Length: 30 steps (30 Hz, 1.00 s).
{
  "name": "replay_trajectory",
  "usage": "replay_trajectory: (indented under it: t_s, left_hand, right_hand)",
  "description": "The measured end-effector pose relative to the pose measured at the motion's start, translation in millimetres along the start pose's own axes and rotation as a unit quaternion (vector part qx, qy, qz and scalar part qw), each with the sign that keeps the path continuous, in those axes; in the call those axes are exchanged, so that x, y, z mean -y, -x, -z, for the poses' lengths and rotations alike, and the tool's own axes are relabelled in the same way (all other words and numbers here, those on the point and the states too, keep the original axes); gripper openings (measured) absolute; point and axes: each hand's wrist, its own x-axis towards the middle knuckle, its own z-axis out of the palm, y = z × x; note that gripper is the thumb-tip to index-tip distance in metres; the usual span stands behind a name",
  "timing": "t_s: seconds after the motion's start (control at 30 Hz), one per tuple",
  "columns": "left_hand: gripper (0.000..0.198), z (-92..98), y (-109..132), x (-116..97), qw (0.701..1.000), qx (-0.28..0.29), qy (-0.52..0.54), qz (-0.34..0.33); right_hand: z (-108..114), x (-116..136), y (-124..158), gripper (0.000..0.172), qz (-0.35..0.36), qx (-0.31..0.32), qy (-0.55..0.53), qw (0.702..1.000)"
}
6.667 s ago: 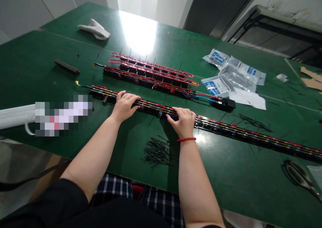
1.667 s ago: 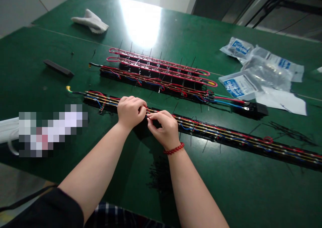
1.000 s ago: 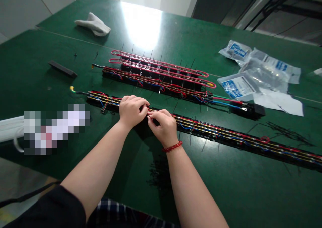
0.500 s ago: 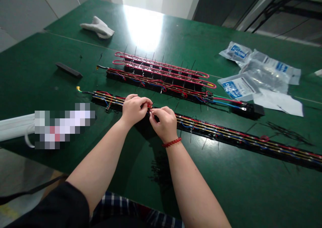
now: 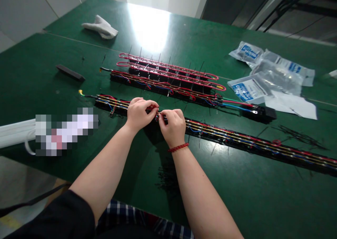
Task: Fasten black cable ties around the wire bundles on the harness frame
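Note:
A long black strip (image 5: pixel 237 140) with yellow, red and blue wires along its top runs slantwise across the green table. Over its left half, my left hand (image 5: pixel 139 113) is closed in a pinch, thumb and forefinger together at the wires. Close beside it, fingertips almost meeting those of the left, my right hand (image 5: pixel 172 123) pinches at the same spot. What lies between the fingers is too small and covered to make out. A bundle of thin black cable ties (image 5: pixel 167 177) lies in the shade near my right forearm.
Behind the strip lies a shorter wired black strip (image 5: pixel 158 86), with pink looped tubes (image 5: pixel 173 68) beyond it. Plastic bags (image 5: pixel 276 73) are at the right, a white glove (image 5: pixel 101 27) at the far left. A dark bar (image 5: pixel 70 72) and more black ties (image 5: pixel 300 137) also lie about.
The fingertips of my two hands have moved slightly apart, the right thumb shifting a little to the right. Both hands stay at the same part of the strip. The view has tilted slightly.

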Motion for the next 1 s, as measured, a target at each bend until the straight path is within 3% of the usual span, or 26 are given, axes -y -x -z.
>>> replay_trajectory:
  t_s: [0.27,1.0]
  left_hand:
    - [0.01,-0.3,0.2,1.1,1.0,-0.015,-0.008,-0.02]
    - [0.017,2.3,3.6,-0.4,0.998,0.009,-0.042,-0.041]
  right_hand:
    - [-0.5,-0.4,-0.4,0.012,-0.005,-0.006,-0.009,1.0]
    - [-2.3,-1.9,0.5,0.011,-0.016,-0.005,-0.014,1.0]
